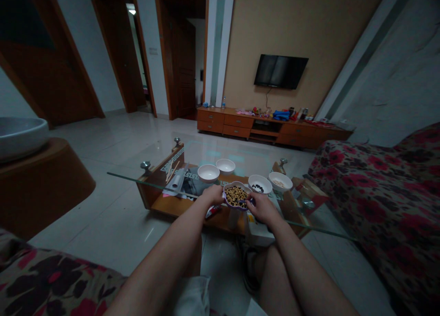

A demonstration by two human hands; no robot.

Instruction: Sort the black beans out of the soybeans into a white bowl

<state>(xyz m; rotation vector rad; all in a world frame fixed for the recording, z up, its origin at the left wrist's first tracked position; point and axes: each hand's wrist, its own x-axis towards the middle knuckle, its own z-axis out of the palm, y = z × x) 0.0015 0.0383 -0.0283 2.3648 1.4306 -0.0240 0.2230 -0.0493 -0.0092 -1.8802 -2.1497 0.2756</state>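
Observation:
A scalloped bowl (224, 198) with a pale purple rim stands at the near edge of the glass table, filled with mixed yellow and black beans (235, 195). My left hand (214, 194) is closed on its left rim. At the right side of this bowl, my right hand (258, 207) pinches a small purple tool (243, 201) over the beans; its exact kind is too small to tell. Just behind, a white bowl (260, 178) contains several black beans (257, 187). Beside it, another white bowl (286, 186) holds pale pieces (278, 183).
Two more white bowls, a nearer one (208, 173) and a farther one (226, 166), stand on the glass tabletop (154, 158). Wooden sticks (173, 171) and papers show at left. A white box (259, 233) is below the table. A flowered sofa (364, 183) flanks the right.

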